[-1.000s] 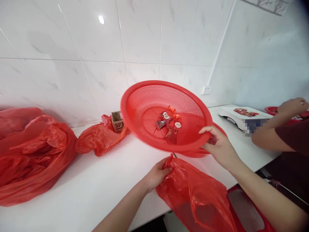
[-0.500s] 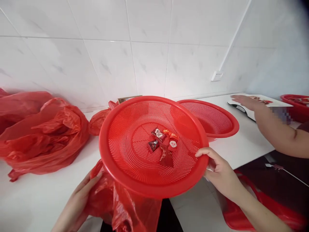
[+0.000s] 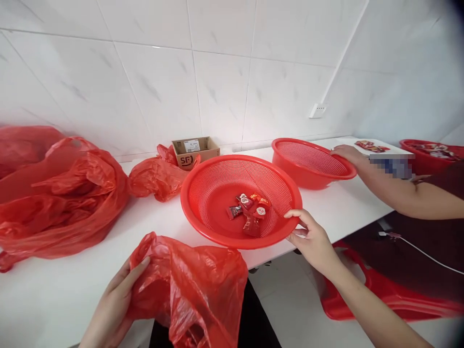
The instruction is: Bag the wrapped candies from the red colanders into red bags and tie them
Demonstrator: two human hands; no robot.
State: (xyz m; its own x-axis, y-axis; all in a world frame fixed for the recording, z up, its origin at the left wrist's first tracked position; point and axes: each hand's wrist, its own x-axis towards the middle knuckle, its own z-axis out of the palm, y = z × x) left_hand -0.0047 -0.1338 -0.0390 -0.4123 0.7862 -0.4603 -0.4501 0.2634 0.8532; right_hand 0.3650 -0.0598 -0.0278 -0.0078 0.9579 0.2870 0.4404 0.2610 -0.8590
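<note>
My right hand (image 3: 311, 241) grips the near right rim of a red perforated plastic basket (image 3: 213, 231), thumb and fingers on either side of the edge. Several small wrapped candies (image 3: 250, 212) in red and dark wrappers lie together on its bottom. My left hand (image 3: 116, 295) holds a thin red plastic bag (image 3: 203, 285) by its gathered upper left side; the bag hangs in front of the table edge, below the basket. What is inside the bag is hard to make out.
Large red bags (image 3: 72, 203) fill the table's left side. A smaller red bag (image 3: 155, 176) and an SF cardboard box (image 3: 197, 152) stand behind. At right, a co-worker's hand (image 3: 350, 157) touches another red basket (image 3: 308, 176). Below is a red stool (image 3: 384, 295).
The basket has moved away from me and down toward the table, uncovering the cardboard box and the bag in my left hand. The co-worker's hand has moved left to the second basket.
</note>
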